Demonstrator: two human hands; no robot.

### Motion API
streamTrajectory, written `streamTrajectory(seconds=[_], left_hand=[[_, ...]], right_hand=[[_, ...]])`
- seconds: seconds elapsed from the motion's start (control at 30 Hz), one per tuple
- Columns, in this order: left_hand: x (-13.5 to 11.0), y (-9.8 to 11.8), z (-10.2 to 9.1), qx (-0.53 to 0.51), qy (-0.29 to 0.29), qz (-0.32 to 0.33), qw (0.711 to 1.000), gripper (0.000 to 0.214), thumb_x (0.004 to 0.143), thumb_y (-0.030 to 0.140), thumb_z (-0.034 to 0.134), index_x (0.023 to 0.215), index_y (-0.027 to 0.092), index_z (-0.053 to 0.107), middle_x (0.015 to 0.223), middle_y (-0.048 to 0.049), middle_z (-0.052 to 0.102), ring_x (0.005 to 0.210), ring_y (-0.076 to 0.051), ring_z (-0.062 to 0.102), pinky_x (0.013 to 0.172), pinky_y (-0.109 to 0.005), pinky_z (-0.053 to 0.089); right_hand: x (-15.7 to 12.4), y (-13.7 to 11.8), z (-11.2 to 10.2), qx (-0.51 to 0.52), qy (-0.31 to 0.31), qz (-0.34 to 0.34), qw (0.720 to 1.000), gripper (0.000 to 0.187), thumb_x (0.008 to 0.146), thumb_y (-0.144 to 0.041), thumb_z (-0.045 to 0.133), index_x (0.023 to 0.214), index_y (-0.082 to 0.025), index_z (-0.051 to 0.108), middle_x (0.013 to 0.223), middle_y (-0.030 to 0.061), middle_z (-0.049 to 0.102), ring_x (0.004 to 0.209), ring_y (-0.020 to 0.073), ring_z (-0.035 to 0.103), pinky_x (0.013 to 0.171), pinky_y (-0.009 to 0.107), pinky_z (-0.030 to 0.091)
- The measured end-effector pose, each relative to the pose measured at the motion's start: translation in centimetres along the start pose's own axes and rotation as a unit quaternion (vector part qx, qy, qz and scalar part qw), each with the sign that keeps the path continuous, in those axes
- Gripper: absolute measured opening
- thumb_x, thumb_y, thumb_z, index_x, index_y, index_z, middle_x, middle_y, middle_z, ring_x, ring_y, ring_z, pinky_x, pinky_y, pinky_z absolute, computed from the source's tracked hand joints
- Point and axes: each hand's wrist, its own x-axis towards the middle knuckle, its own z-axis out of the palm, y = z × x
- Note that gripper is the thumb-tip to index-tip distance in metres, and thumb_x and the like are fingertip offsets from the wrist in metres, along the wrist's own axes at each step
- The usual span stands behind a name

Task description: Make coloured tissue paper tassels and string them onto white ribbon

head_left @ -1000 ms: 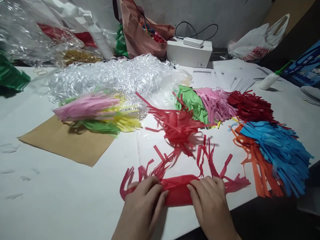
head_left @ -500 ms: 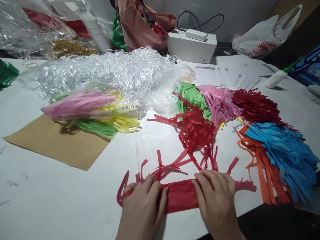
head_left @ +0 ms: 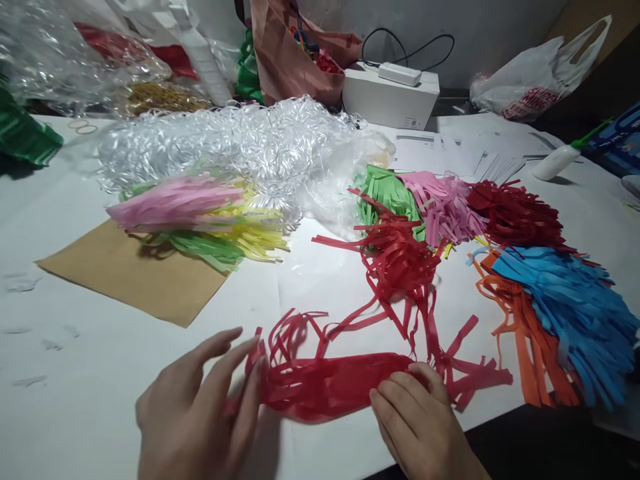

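Observation:
A folded band of red tissue paper (head_left: 340, 383) with fringed ends lies on the white table in front of me. My left hand (head_left: 200, 400) is at its left end, fingers spread, the tips beside the loose strips there. The right end is held under the curled fingers of my right hand (head_left: 415, 413); its thumb is mostly hidden. Red strips stretch from the band up to a tangled bunch of red fringe (head_left: 400, 257) just beyond it.
A pink, yellow and green tassel (head_left: 185, 203) rests on brown paper (head_left: 145, 283). Silver tinsel (head_left: 225, 140) stretches across the back. Blue fringe (head_left: 565, 293) and orange fringe (head_left: 520, 327) lie at right, near a glue bottle (head_left: 555, 162) and white box (head_left: 393, 97).
My left hand has slid off the band to the left and its fingers have spread. My right hand has moved slightly down. The band's left strips have shifted and loosened.

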Motion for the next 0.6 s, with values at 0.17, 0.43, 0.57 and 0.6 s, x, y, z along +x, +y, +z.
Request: streamTrajectory(seconds=[0.17, 0.43, 0.57, 0.6], left_hand=[[-2.0, 5.6, 1.4, -0.132, -0.031, 0.206, 0.969, 0.030, 0.101, 0.016, 0.042, 0.117, 0.025, 0.066, 0.111, -0.0040, 0.072, 0.100, -0.022, 0.062, 0.092, -0.037, 0.043], [-1.4, 6.0, 3.3, -0.200, -0.069, 0.195, 0.958, 0.033, 0.102, 0.015, 0.035, 0.099, 0.018, 0.068, 0.091, -0.0043, 0.075, 0.082, -0.020, 0.062, 0.088, -0.036, 0.038], [-2.2, 4.7, 2.7, -0.210, -0.060, 0.132, 0.967, 0.034, 0.103, 0.019, 0.032, 0.103, 0.021, 0.066, 0.094, -0.0051, 0.073, 0.087, -0.022, 0.061, 0.088, -0.039, 0.036], [-2.2, 4.5, 2.6, -0.202, -0.079, 0.115, 0.969, 0.031, 0.103, 0.019, 0.033, 0.104, 0.021, 0.065, 0.096, -0.0049, 0.073, 0.088, -0.022, 0.060, 0.088, -0.040, 0.035]], right_hand=[[0.8, -0.3, -0.8, 0.045, 0.002, 0.019, 0.999, 0.021, 0.093, -0.003, 0.050, 0.088, -0.013, 0.068, 0.079, 0.0046, 0.071, 0.078, 0.0171, 0.064, 0.099, 0.042, 0.039], [-0.4, -0.3, -1.0, 0.011, -0.029, 0.038, 0.999, 0.018, 0.097, -0.013, 0.052, 0.101, -0.013, 0.069, 0.091, 0.0069, 0.073, 0.090, 0.0215, 0.064, 0.101, 0.043, 0.034], [-0.6, -0.1, -1.2, 0.023, -0.032, 0.081, 0.996, 0.022, 0.100, -0.012, 0.048, 0.093, -0.017, 0.068, 0.085, 0.0041, 0.070, 0.087, 0.0194, 0.062, 0.099, 0.042, 0.034], [-0.5, -0.1, -1.2, 0.032, -0.038, 0.100, 0.994, 0.023, 0.102, -0.017, 0.047, 0.091, -0.018, 0.067, 0.085, 0.0034, 0.069, 0.087, 0.0188, 0.062, 0.099, 0.042, 0.033]])
